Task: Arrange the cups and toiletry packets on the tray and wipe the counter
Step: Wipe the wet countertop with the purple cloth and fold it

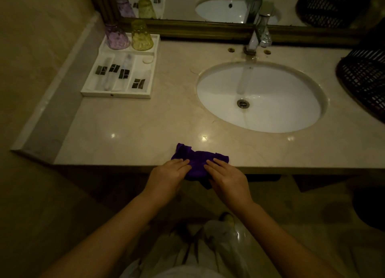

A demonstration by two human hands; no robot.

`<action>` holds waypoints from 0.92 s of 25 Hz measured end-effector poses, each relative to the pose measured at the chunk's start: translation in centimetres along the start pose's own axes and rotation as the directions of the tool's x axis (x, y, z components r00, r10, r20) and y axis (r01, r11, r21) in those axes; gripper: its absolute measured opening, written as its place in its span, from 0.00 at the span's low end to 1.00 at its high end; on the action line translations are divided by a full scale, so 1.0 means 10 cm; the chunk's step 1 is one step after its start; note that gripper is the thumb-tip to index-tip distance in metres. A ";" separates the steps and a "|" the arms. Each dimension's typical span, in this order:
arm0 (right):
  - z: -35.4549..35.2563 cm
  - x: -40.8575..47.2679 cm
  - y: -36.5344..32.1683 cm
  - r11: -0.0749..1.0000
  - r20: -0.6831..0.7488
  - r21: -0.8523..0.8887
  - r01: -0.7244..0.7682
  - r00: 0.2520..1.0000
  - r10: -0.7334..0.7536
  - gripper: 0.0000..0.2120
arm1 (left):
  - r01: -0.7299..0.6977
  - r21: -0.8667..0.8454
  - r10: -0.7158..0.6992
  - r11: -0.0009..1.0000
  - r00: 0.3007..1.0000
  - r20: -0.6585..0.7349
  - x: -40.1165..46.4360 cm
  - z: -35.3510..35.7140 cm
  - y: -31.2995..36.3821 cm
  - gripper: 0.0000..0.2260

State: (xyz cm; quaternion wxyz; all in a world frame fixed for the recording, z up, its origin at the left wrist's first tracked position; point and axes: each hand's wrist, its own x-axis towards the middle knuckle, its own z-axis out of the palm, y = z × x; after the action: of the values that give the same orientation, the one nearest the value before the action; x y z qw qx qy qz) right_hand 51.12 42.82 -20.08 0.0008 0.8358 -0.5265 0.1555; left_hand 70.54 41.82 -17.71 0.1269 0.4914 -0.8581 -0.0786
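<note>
So the purple cloth (198, 163) is a small, deep violet rag, kinda bunched and folded, with a couple of corners sticking up at its far edge. It sits right at the front lip of the marble counter (145, 127), and part of it droops over the edge toward the person.

Both hands are on it. The left hand (168, 175) lies on the cloth's left side with fingers stretched out fairly flat and close together, fingertips resting on the fabric. The right hand (227, 177) does the same on the right side, fingers straight and angled inward, pressing down on top. The thumbs are mostly hidden, so I can't tell if either one is tucked under the hanging bit. The cloth shows between the two sets of fingertips and beyond them.

The white tray (116, 94) is well apart from the cloth, at the back left of the counter by the wall. On its rear section stand a purple cup (116, 37) and a yellow cup (142, 38), both upside down, side by side. In the front compartments lie the toiletry packets (123, 73), clear wrappers with dark labels, plus a small round white thing in the right slot.

To the right is the oval white sink (281, 111) with water running from the chrome faucet (258, 36), and a dark woven basket (366, 77) at the far right.
</note>
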 end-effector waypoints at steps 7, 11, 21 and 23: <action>-0.26 -0.26 -0.01 0.983 0.028 0.183 0.004 1.000 -0.009 0.16 | 0.072 -0.111 -0.050 0.991 0.981 0.189 -0.10 -0.09 0.10 0.14; -0.58 -0.31 0.18 0.966 0.078 0.227 -0.123 0.991 0.108 0.16 | 0.119 -0.209 -0.072 0.971 0.973 0.221 0.12 -0.23 0.34 0.14; -1.84 -0.85 1.28 0.909 0.043 0.282 -0.306 0.951 0.307 0.13 | -0.060 -0.230 0.092 0.971 0.987 0.131 1.00 -0.59 1.82 0.12; -2.11 -1.00 1.54 0.901 0.036 0.276 -0.335 0.940 0.339 0.10 | -0.107 -0.234 0.137 0.966 0.984 0.115 1.18 -0.63 2.18 0.12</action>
State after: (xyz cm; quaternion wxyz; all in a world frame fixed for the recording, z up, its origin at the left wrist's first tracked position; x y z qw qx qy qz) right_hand 28.12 48.20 -5.14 -0.1401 0.7229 -0.6359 0.2313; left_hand 48.74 42.53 -4.37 0.1305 0.4138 -0.8785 -0.2001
